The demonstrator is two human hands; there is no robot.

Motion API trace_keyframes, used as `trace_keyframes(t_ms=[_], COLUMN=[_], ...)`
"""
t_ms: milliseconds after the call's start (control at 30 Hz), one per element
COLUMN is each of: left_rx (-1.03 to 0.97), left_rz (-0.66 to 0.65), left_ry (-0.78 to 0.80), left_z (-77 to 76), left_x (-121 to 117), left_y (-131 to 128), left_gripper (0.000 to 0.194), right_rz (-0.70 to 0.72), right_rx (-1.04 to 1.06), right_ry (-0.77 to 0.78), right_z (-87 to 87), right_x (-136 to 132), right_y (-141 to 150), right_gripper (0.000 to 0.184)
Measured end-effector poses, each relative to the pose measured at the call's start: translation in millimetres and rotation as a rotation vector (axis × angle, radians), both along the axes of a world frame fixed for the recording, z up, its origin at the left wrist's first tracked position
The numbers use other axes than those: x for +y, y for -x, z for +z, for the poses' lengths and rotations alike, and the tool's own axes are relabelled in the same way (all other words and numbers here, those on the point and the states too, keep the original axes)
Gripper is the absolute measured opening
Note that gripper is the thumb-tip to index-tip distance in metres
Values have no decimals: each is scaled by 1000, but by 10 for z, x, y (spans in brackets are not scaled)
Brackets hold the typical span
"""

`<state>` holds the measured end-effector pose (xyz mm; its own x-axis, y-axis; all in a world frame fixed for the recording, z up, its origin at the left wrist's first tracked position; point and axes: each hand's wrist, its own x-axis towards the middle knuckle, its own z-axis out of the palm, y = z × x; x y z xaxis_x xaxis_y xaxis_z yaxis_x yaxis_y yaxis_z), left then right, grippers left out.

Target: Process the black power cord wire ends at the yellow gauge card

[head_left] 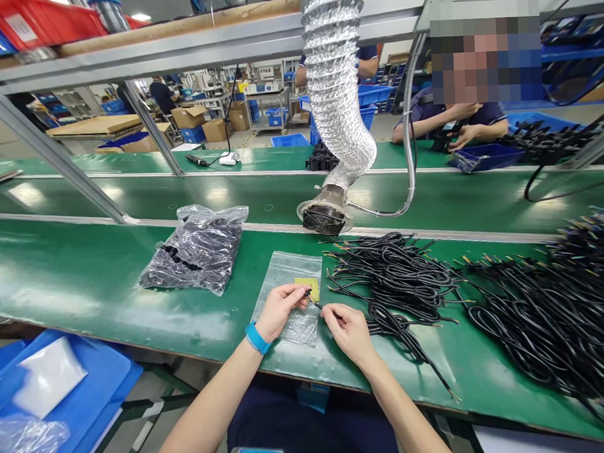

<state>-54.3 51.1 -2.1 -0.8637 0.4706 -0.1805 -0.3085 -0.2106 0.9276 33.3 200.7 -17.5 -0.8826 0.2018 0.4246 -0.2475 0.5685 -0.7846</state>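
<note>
My left hand (280,309), with a blue wristband, pinches a small black part (307,293) over a clear plastic bag (299,333) with a yellow label. My right hand (347,330) grips a black cable (319,306) close to its end, where thin bare wires reach toward the small part. Whether the wires touch or enter that part I cannot tell. The rest of this cable lies coiled (393,322) to the right of my hand. Behind it is a pile of black cables (394,269) with stripped ends. A clear bag of small black parts (197,251) rests at the left.
A bigger heap of black cables (531,330) covers the right side of the green table (83,263). A silver duct (338,84) with a fan nozzle (324,215) hangs ahead. Across the line sits a co-worker (457,123). Blue bins (103,369) stand at lower left.
</note>
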Motion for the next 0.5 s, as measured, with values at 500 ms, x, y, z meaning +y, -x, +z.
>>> trace_keyframes(t_ms=[500], left_rx=[224], left_rz=[-16], left_ry=[159], left_z=[6], left_x=[-41], left_y=[11], left_gripper=[42], right_rz=[-45], right_rx=[-32], right_ry=[95], right_z=[50], right_x=[30], right_y=[-18], right_gripper=[35])
